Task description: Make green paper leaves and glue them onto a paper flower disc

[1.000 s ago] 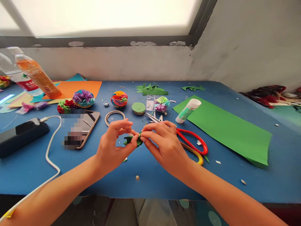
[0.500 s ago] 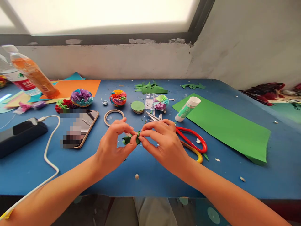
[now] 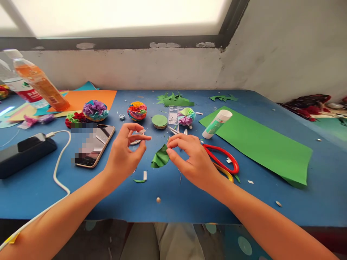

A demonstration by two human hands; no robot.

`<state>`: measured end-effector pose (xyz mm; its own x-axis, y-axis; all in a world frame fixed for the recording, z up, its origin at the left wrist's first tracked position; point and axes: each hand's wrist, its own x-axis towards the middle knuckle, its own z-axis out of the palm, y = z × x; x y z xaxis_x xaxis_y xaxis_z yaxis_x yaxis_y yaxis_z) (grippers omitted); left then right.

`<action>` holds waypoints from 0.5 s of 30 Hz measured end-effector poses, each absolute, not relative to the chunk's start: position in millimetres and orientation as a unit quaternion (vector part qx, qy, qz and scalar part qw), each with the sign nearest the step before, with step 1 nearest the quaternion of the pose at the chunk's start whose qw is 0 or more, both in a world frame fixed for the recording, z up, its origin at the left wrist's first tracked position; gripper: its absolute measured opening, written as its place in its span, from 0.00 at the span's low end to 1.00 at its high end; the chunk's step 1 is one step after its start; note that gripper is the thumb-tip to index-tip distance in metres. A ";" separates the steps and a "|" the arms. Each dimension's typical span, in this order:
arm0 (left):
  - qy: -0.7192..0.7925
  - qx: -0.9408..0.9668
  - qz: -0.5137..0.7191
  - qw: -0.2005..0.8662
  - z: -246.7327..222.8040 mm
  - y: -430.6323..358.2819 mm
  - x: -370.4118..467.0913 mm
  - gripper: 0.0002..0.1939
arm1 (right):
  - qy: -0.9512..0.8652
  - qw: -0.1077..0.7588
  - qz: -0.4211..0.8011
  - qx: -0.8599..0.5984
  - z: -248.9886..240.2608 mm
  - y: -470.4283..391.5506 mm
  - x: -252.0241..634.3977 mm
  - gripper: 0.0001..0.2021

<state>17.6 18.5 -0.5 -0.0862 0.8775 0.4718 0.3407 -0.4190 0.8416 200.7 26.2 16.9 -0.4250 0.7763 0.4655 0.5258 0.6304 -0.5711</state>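
Observation:
Between thumb and fingers, my right hand (image 3: pixel 191 157) pinches one end of a creased green paper piece (image 3: pixel 160 156), which fans out to the left above the blue table (image 3: pixel 108 207). My left hand (image 3: pixel 126 150) is apart from the paper, its fingers and thumb spread with a gap between them and nothing held. Behind my left hand lies a tape ring (image 3: pixel 137 139), partly hidden. Scissors with red and yellow handles (image 3: pixel 236 167) lie beside and partly under my right hand. A stack of green paper discs (image 3: pixel 159 121) sits beyond the hands.
A glue stick (image 3: pixel 217 124) stands tilted by a large green sheet (image 3: pixel 268 150). Pleated paper balls (image 3: pixel 137 111) and green scraps (image 3: pixel 173 99) lie toward the back. On the left are a phone (image 3: pixel 99 144), a white cable (image 3: pixel 56 173), a black device (image 3: pixel 25 153) and bottles (image 3: pixel 40 85).
My left hand has let go of the green paper and moved left, its fingers parting. The paper now hangs spread from my right hand. The view has shifted slightly.

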 end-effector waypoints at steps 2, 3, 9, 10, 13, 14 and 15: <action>0.492 0.636 0.539 0.250 -0.7 18.3 17.3 0.16 | -0.819 0.369 0.193 -0.395 16.9 28.4 201.5 0.04; 0.494 0.637 0.537 0.251 -1.3 18.3 17.2 0.16 | -0.816 0.371 0.203 -0.393 16.9 29.5 202.0 0.05; 0.490 0.628 0.556 0.238 -5.0 20.8 14.6 0.22 | -0.811 0.376 0.229 -0.385 16.6 33.8 202.5 0.05; 0.482 0.624 0.564 0.245 -4.5 20.6 14.1 0.24 | -0.810 0.377 0.231 -0.385 16.7 33.9 202.2 0.05; 0.410 0.646 0.575 0.290 -0.8 17.6 13.1 0.25 | -0.807 0.375 0.247 -0.383 16.8 33.6 202.1 0.05; 0.373 0.664 0.573 0.304 0.6 16.2 12.9 0.25 | -0.804 0.376 0.255 -0.383 17.0 33.5 202.4 0.05; 0.338 0.682 0.568 0.313 1.7 14.9 12.8 0.27 | -0.801 0.378 0.263 -0.382 17.2 33.4 202.8 0.05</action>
<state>12.8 14.9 1.7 0.1268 0.8161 0.5639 0.1054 -0.5763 0.8104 202.8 33.4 17.2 -0.4222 0.8108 0.4055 0.4132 0.5702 -0.7100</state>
